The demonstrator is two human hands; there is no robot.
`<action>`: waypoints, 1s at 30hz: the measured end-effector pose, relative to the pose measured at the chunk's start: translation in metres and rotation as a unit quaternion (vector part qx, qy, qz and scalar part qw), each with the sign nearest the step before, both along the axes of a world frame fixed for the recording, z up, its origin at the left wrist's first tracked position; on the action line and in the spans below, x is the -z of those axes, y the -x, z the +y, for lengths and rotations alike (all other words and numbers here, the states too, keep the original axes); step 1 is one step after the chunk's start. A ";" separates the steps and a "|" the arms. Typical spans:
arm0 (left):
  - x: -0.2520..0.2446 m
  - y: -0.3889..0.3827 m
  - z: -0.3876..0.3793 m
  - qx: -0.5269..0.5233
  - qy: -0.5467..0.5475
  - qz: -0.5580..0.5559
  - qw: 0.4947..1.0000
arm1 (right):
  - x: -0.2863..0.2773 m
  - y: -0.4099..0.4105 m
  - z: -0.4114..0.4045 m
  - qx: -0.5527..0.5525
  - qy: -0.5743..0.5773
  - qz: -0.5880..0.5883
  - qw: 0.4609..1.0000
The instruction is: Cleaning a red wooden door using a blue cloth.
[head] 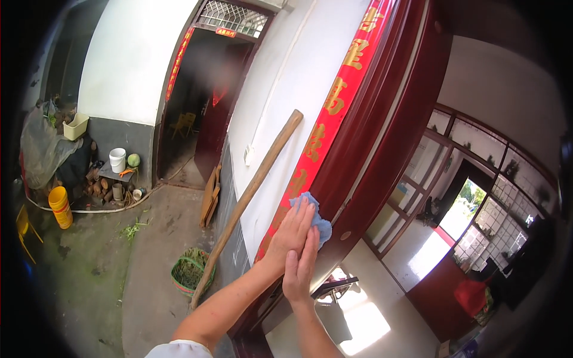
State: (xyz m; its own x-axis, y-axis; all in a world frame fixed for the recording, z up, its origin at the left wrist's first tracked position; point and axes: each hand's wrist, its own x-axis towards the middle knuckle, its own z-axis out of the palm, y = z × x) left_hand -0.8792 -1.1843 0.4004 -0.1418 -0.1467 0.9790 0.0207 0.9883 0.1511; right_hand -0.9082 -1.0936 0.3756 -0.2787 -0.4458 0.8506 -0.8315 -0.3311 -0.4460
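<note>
A crumpled blue cloth (321,226) lies against the dark red door frame (347,170), at the edge of a red paper strip with gold characters (331,103). My left hand (292,230) presses flat on the cloth, fingers together and pointing up along the frame. Close beside it, my right hand (301,273) has its fingertips at the cloth's lower part, with the thumb raised near the left palm. The fingers hide much of the cloth.
A wooden pole (250,190) leans on the white wall, near a basket of plant matter (190,270). Flattened cardboard (209,197) stands by an open doorway (192,107). Farther left are a yellow bucket (60,208) and a white bucket (117,160). A room with a dark-topped stand (335,286) opens on the right.
</note>
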 end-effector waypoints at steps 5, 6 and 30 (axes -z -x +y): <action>-0.066 0.018 -0.019 0.000 0.060 0.033 0.998 | -0.063 0.019 -0.012 -0.033 0.057 0.065 0.996; -0.080 0.018 -0.023 0.023 0.058 0.051 0.997 | -0.074 0.023 -0.016 -0.029 0.065 0.088 0.994; -0.183 0.084 0.019 0.049 0.407 -0.315 0.856 | -0.053 0.050 0.023 0.044 0.168 -0.229 0.958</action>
